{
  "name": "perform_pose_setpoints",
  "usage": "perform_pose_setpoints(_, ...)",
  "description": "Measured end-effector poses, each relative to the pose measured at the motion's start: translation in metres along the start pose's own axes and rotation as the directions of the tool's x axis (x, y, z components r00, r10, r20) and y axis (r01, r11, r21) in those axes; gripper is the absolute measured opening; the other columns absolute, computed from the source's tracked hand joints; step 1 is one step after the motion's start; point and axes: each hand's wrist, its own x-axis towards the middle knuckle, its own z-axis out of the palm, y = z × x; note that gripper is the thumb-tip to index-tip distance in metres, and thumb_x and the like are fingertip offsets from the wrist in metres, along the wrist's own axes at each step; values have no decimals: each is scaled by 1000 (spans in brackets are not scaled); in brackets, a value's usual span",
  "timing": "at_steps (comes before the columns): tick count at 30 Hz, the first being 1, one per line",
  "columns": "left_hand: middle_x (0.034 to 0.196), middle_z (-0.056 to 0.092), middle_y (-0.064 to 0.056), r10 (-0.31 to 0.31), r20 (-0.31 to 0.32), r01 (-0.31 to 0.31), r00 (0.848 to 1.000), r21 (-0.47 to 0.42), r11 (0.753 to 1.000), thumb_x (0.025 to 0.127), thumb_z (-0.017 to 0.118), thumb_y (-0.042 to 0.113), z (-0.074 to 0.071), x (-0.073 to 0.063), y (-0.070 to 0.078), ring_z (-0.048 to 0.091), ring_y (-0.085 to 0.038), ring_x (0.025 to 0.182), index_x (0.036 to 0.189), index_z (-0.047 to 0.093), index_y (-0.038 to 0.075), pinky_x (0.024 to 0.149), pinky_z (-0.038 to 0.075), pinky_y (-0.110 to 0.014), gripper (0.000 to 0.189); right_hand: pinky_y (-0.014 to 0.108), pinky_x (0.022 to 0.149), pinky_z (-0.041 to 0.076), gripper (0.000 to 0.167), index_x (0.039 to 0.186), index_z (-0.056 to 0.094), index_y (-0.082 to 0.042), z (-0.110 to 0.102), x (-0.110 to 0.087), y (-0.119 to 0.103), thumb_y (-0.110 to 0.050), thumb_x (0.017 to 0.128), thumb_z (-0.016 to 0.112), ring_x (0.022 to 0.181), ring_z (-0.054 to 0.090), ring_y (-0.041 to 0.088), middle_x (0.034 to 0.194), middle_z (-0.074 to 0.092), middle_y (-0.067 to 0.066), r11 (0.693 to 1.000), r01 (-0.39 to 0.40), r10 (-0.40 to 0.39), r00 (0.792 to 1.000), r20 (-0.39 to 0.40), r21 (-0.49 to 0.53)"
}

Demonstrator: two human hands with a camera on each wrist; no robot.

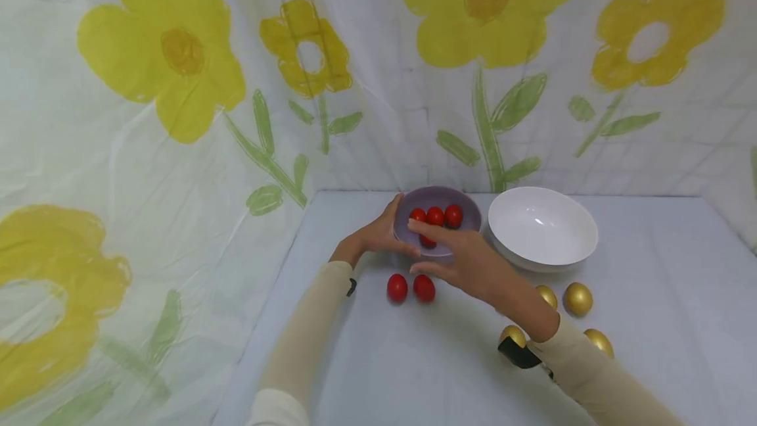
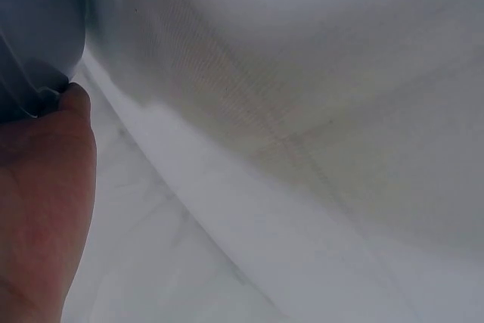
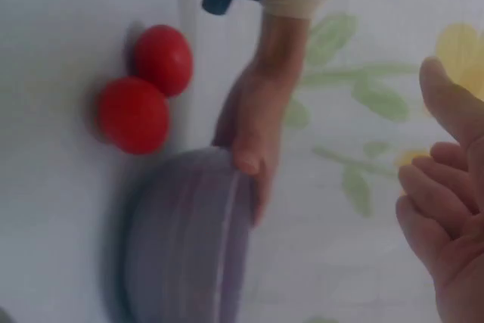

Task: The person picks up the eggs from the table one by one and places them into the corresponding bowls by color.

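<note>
A purple bowl (image 1: 437,194) stands at the back of the table with several red eggs (image 1: 435,215) inside. My left hand (image 1: 377,233) grips its left side, the thumb along the near edge; the left wrist view shows only part of that hand (image 2: 45,202) against the bowl. Over the bowl's near right side, my right hand (image 1: 476,265) is spread and holds nothing; its fingers hide part of the bowl in the head view. The right wrist view has this hand (image 3: 454,209) apart from the bowl's outer wall (image 3: 181,240). Two red eggs (image 1: 397,288) lie in front of the bowl.
Right of the purple bowl is a white bowl (image 1: 541,229). Several gold eggs (image 1: 578,299) lie before it, some partly covered by my right forearm. A flowered curtain (image 1: 378,137) hangs behind the table (image 1: 414,367) and along its left side.
</note>
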Motion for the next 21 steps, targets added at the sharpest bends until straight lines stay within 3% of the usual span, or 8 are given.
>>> perform_pose_setpoints(2,164,32,-9,-27,-1,27,1000,8,1000,73,97,36,0,-2,0,35,-29,148,168,10,18,117,41,-54,130,34,85,62,73,151,60,-16,11,-7,7,-29,87,90,91,73,11,110,79,-6,999,-15,12,998,56,48)
perform_pose_setpoints(4,167,27,-6,-74,-10,75,997,40,996,74,96,42,0,-4,0,32,-27,150,169,5,20,119,39,-53,134,41,100,58,70,150,61,-14,22,-14,15,-29,88,89,120,69,16,136,71,-2,997,-40,32,993,111,65)
perform_pose_setpoints(8,171,19,-2,-138,-17,139,990,79,987,74,94,51,1,-8,1,27,-23,154,170,-3,20,123,34,-50,141,45,108,52,70,151,60,-13,38,-26,27,-32,89,88,136,60,22,147,65,2,994,-105,95,972,214,34)
perform_pose_setpoints(16,164,33,-8,-19,-11,19,1000,20,1000,73,98,40,3,-6,4,36,-26,149,167,12,17,119,39,-53,129,42,102,56,70,143,62,-4,56,-32,42,-22,83,94,124,65,24,137,67,10,989,-66,103,947,305,-129)
perform_pose_setpoints(21,163,33,-7,-23,-13,23,1000,27,999,73,98,41,1,-5,6,36,-25,148,167,12,18,119,40,-52,129,34,92,60,66,137,64,-5,62,-28,46,-22,81,95,102,66,14,121,71,4,977,-46,122,922,368,-207)
